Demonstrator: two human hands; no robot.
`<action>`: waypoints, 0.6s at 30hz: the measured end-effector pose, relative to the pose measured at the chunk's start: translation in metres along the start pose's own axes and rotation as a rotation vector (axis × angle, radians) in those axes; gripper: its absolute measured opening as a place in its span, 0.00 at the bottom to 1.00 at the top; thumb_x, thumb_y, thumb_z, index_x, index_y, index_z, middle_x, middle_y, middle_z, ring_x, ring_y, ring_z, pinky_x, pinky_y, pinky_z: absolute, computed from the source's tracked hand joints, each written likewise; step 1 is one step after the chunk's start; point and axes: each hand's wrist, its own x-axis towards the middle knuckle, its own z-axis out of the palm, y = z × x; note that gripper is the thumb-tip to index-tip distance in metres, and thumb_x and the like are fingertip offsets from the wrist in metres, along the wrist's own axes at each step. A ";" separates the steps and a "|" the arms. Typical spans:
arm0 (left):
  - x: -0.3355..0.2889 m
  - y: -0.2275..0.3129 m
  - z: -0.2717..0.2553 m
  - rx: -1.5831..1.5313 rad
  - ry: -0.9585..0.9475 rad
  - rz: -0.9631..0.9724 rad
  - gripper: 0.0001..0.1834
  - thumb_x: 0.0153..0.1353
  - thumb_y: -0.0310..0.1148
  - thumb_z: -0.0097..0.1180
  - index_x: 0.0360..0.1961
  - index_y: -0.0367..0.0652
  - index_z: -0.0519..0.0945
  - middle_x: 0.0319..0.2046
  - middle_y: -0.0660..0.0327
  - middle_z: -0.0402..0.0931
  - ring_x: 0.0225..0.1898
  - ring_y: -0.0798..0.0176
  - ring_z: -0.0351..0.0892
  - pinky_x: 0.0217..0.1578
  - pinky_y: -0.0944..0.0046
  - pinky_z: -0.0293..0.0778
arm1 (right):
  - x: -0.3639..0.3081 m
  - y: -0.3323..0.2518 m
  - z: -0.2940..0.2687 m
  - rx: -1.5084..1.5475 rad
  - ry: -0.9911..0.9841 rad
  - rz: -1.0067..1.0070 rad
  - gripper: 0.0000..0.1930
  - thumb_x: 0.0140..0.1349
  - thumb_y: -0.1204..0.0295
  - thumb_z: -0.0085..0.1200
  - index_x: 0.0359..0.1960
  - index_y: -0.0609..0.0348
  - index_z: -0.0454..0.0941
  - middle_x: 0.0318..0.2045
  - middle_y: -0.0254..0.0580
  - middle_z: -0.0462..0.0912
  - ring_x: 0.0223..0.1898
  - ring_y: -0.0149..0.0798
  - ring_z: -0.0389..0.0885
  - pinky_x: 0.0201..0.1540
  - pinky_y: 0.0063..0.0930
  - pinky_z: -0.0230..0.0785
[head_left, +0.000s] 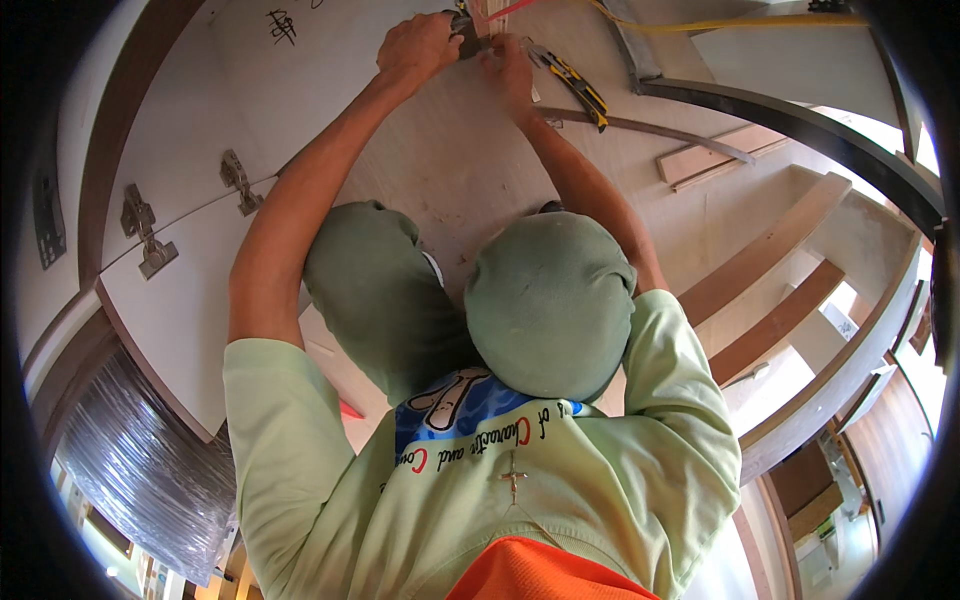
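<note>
Both my arms reach up to the top edge of the view. My left hand is closed, its fingers curled round a small dark tool whose kind I cannot make out. Close beside it, my right hand has its fingers bent together at the lower end of a narrow pale strip. What those fingers pinch is hidden. A yellow and black utility knife lies on the wooden panel just right of my right hand.
A white cabinet door with metal hinges stands at left, above a plastic-wrapped roll. A dark curved edge strip, a small wooden board and wooden slats are at right. A yellow cord crosses the top.
</note>
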 end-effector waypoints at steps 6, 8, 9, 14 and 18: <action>-0.001 0.001 -0.002 -0.012 0.028 0.008 0.14 0.63 0.43 0.57 0.41 0.45 0.81 0.36 0.54 0.83 0.40 0.48 0.83 0.42 0.50 0.78 | 0.010 0.004 -0.003 -0.298 0.022 -0.204 0.08 0.60 0.70 0.57 0.37 0.55 0.72 0.34 0.48 0.78 0.38 0.56 0.78 0.39 0.48 0.70; 0.002 0.000 0.001 -0.005 0.011 -0.003 0.14 0.63 0.43 0.56 0.42 0.46 0.81 0.36 0.54 0.83 0.41 0.48 0.83 0.43 0.50 0.78 | 0.007 0.003 0.001 -0.309 -0.061 -0.112 0.06 0.60 0.72 0.55 0.37 0.56 0.74 0.38 0.49 0.78 0.41 0.57 0.77 0.42 0.49 0.69; 0.003 -0.001 0.002 -0.009 0.004 -0.001 0.14 0.63 0.43 0.56 0.42 0.46 0.81 0.37 0.54 0.83 0.41 0.48 0.83 0.43 0.50 0.78 | 0.004 0.001 0.004 -0.337 -0.138 0.002 0.05 0.61 0.73 0.54 0.37 0.56 0.74 0.40 0.49 0.78 0.42 0.58 0.76 0.43 0.50 0.68; 0.006 -0.006 0.005 -0.006 0.048 0.080 0.19 0.62 0.48 0.57 0.44 0.43 0.79 0.35 0.51 0.83 0.38 0.45 0.83 0.40 0.48 0.78 | -0.009 -0.010 0.024 -0.258 -0.026 0.007 0.08 0.61 0.74 0.52 0.41 0.58 0.72 0.40 0.55 0.78 0.43 0.61 0.75 0.43 0.51 0.68; 0.007 -0.004 0.005 -0.049 0.019 0.025 0.15 0.63 0.43 0.56 0.43 0.45 0.81 0.36 0.54 0.83 0.41 0.48 0.83 0.43 0.50 0.77 | -0.018 -0.016 0.025 -0.169 0.094 -0.026 0.11 0.61 0.75 0.51 0.45 0.61 0.70 0.39 0.59 0.77 0.44 0.62 0.75 0.45 0.51 0.68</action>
